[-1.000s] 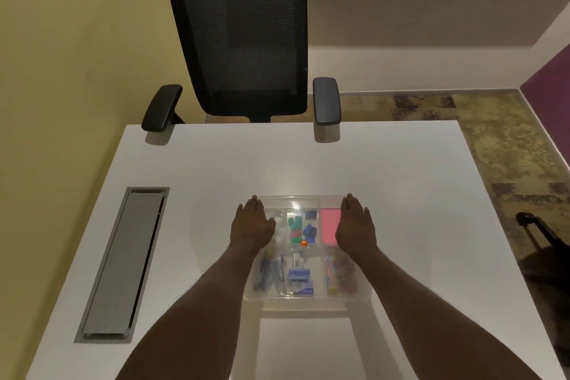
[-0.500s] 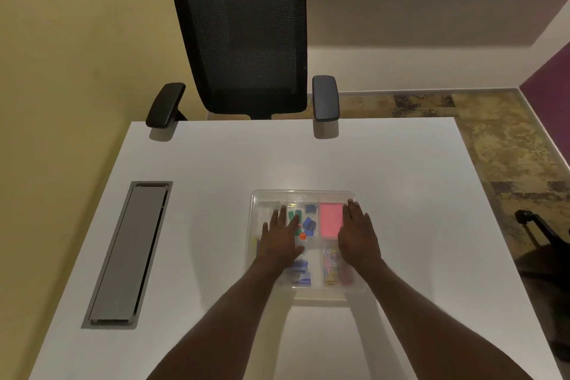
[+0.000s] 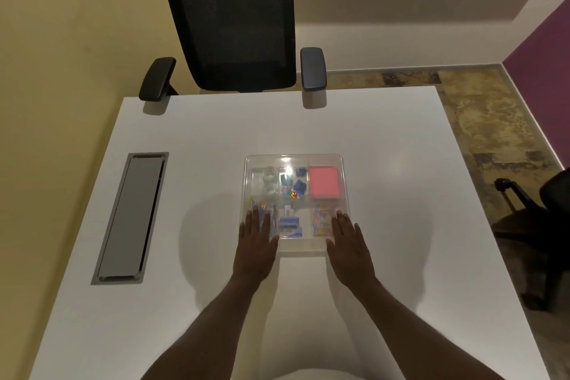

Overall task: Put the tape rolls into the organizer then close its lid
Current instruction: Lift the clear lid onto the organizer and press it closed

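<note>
A clear plastic organizer (image 3: pixel 294 160) sits on the white table, its transparent lid lying flat over the compartments. Clear tape rolls (image 3: pixel 269 179) show through the lid in the far left compartment. A pink pad, blue clips and coloured bands fill other compartments. My left hand (image 3: pixel 256 244) lies flat, fingers spread, on the lid's near left corner. My right hand (image 3: pixel 348 242) lies flat on the near right corner. Neither hand holds anything.
The white table (image 3: pixel 385 194) carries a grey cable hatch (image 3: pixel 131 216) at the left. A black mesh office chair (image 3: pixel 231 18) stands against the far edge. Another dark chair (image 3: pixel 543 210) is on the floor at the right.
Both hands slid back along the lid from its far part to its near corners. The camera view shifted, so the far compartments now show.
</note>
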A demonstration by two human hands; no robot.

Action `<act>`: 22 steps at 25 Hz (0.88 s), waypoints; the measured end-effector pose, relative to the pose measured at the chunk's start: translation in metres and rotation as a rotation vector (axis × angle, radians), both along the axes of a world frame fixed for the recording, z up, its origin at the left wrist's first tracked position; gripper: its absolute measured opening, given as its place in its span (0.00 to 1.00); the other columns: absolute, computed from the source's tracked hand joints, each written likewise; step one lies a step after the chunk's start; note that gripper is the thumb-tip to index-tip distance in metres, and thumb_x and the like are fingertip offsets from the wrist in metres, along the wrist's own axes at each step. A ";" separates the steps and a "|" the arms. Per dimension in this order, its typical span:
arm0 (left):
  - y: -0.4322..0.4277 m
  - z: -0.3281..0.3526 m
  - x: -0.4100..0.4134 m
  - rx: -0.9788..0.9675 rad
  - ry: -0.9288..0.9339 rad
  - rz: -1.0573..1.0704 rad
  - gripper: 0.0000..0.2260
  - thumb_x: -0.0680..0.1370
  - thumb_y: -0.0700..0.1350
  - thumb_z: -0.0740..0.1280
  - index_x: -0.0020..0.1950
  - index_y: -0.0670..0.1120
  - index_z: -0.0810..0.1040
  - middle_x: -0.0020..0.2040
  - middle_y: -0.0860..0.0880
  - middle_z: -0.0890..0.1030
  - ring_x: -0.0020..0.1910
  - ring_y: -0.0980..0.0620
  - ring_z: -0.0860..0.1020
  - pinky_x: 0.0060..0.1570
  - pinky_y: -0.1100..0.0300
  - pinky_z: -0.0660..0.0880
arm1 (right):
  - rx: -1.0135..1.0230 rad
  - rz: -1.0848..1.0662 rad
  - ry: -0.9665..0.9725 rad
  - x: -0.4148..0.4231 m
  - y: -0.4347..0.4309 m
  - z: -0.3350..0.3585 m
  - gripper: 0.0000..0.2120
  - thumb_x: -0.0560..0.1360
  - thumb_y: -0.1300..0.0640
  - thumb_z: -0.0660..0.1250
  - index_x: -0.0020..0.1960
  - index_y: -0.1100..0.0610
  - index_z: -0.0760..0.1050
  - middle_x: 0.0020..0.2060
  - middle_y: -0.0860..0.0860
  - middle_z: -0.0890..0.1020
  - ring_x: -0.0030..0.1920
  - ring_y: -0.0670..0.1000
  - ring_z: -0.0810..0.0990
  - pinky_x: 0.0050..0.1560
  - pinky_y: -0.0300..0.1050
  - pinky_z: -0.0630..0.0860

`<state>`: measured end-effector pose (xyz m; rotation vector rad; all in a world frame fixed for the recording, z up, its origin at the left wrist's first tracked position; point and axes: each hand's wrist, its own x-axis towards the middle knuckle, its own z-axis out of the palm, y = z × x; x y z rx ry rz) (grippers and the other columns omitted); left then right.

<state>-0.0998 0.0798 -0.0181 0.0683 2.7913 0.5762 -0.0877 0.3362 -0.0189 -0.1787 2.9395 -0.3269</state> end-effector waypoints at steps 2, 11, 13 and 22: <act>-0.008 -0.004 0.017 -0.055 0.046 0.001 0.30 0.87 0.57 0.47 0.86 0.48 0.43 0.87 0.42 0.45 0.87 0.42 0.45 0.84 0.45 0.43 | 0.014 -0.010 0.002 0.013 -0.001 0.005 0.28 0.81 0.50 0.50 0.78 0.63 0.62 0.78 0.59 0.64 0.79 0.58 0.62 0.77 0.58 0.59; -0.015 -0.018 0.043 -0.103 -0.012 -0.001 0.41 0.84 0.63 0.57 0.86 0.46 0.38 0.86 0.46 0.37 0.86 0.45 0.38 0.85 0.47 0.42 | 0.028 -0.048 -0.118 0.047 -0.008 -0.003 0.39 0.80 0.43 0.56 0.82 0.57 0.42 0.82 0.53 0.46 0.82 0.52 0.42 0.81 0.57 0.43; -0.015 -0.018 0.043 -0.104 -0.020 -0.006 0.43 0.83 0.64 0.59 0.86 0.46 0.37 0.86 0.46 0.36 0.86 0.44 0.37 0.85 0.47 0.42 | -0.002 -0.050 -0.123 0.049 -0.008 -0.001 0.42 0.79 0.40 0.56 0.82 0.56 0.39 0.82 0.52 0.44 0.82 0.51 0.40 0.81 0.57 0.46; -0.011 -0.018 0.044 -0.162 0.035 0.012 0.43 0.82 0.59 0.64 0.86 0.45 0.42 0.86 0.43 0.44 0.87 0.42 0.49 0.84 0.39 0.52 | 0.025 -0.012 -0.151 0.046 -0.003 0.003 0.43 0.78 0.42 0.61 0.82 0.56 0.41 0.82 0.52 0.43 0.82 0.53 0.41 0.81 0.57 0.44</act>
